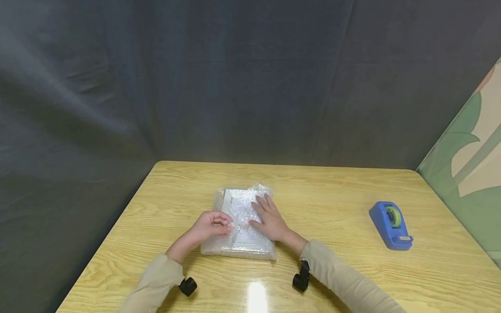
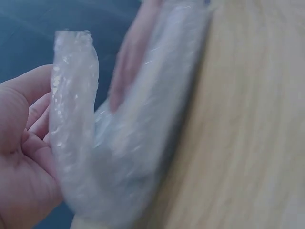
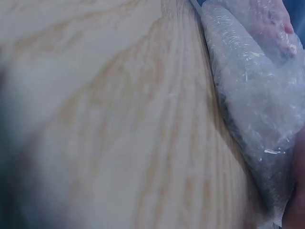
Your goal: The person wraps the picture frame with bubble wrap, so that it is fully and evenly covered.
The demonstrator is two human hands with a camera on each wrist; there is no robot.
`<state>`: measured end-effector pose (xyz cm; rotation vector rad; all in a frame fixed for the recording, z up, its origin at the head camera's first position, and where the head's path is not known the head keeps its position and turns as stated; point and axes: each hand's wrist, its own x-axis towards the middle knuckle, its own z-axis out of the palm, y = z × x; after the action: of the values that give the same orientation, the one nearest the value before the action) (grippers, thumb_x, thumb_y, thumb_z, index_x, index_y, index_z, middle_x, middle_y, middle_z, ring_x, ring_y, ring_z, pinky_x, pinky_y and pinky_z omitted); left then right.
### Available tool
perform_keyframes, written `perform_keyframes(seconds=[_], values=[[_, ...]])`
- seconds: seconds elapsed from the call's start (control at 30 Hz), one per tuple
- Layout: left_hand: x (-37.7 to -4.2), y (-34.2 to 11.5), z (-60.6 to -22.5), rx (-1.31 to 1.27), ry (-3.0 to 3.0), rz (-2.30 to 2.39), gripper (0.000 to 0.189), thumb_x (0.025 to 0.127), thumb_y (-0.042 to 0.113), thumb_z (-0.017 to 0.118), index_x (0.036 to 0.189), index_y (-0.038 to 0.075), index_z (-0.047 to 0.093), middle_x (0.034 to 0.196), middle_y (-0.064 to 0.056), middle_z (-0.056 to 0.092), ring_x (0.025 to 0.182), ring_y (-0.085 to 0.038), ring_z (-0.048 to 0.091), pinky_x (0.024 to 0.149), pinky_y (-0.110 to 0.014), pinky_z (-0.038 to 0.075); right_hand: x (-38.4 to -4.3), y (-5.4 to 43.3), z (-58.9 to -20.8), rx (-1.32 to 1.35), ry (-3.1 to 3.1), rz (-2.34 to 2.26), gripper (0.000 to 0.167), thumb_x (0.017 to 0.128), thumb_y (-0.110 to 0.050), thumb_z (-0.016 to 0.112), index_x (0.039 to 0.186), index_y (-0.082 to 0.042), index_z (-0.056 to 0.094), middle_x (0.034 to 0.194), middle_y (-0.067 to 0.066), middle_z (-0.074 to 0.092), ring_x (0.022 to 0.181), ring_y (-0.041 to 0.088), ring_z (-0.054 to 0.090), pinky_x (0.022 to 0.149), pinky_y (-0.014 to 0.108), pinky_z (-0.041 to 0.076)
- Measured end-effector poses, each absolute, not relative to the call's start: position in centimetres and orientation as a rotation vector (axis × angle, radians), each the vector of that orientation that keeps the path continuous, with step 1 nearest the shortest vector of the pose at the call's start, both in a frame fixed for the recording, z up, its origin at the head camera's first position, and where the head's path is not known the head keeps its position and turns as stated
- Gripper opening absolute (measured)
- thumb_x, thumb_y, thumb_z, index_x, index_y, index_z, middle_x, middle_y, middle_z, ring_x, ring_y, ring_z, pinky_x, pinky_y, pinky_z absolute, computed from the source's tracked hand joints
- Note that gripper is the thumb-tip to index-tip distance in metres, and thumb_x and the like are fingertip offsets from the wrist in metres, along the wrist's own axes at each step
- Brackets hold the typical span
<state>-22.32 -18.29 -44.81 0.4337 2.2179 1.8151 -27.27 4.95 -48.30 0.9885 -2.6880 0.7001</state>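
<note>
A flat, silvery picture frame lies on the table inside clear bubble wrap. My left hand pinches the edge of a bubble wrap flap over the frame's left side. Seen from the left wrist, that flap curls up and back from the wrapped bundle. Spread and flat, my right hand rests on the right side of the wrapped frame. The right wrist view catches the padded side of the bubble wrap close to the tabletop, with only a sliver of the right hand showing.
A blue tape dispenser with a roll of greenish tape stands on the right of the wooden table. Dark curtains hang behind and to the left. A patterned green and beige panel borders the right.
</note>
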Motion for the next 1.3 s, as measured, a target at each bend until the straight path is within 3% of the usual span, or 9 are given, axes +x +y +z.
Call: perform_keyframes(seconds=[0.33, 0.57, 1.3], values=[[-22.3, -16.1, -44.9, 0.559, 2.26, 1.72, 0.026, 0.08, 0.003, 0.065, 0.1, -0.012, 0.057, 0.086, -0.015, 0.066, 0.073, -0.011, 0.063, 0.072, -0.03, 0.055, -27.4, 5.0, -48.3, 0.982, -2.67, 0.696, 0.056, 0.088, -0.033, 0.05, 0.131, 0.003, 0.044, 0.142, 0.023, 0.029, 0.135, 0.041, 0.01, 0.108, 0.053, 0.013], [-22.0, -14.9, -44.6, 0.66, 2.435, 1.468, 0.02, 0.077, 0.009, 0.07, 0.093, -0.002, 0.064, 0.083, -0.006, 0.067, 0.074, -0.011, 0.062, 0.07, -0.023, 0.053, -27.4, 5.1, -48.2, 0.992, -2.655, 0.687, 0.055, 0.089, -0.031, 0.05, 0.131, 0.003, 0.044, 0.142, 0.023, 0.03, 0.134, 0.042, 0.011, 0.109, 0.053, 0.013], [-21.7, -14.2, -45.7, 0.691, 2.551, 1.392, 0.012, 0.074, 0.001, 0.069, 0.084, 0.005, 0.065, 0.077, -0.001, 0.066, 0.069, -0.009, 0.061, 0.065, -0.02, 0.053, -27.2, 5.0, -48.2, 0.99, -2.655, 0.72, 0.057, 0.089, -0.036, 0.05, 0.131, 0.003, 0.044, 0.142, 0.023, 0.03, 0.134, 0.043, 0.012, 0.108, 0.054, 0.014]])
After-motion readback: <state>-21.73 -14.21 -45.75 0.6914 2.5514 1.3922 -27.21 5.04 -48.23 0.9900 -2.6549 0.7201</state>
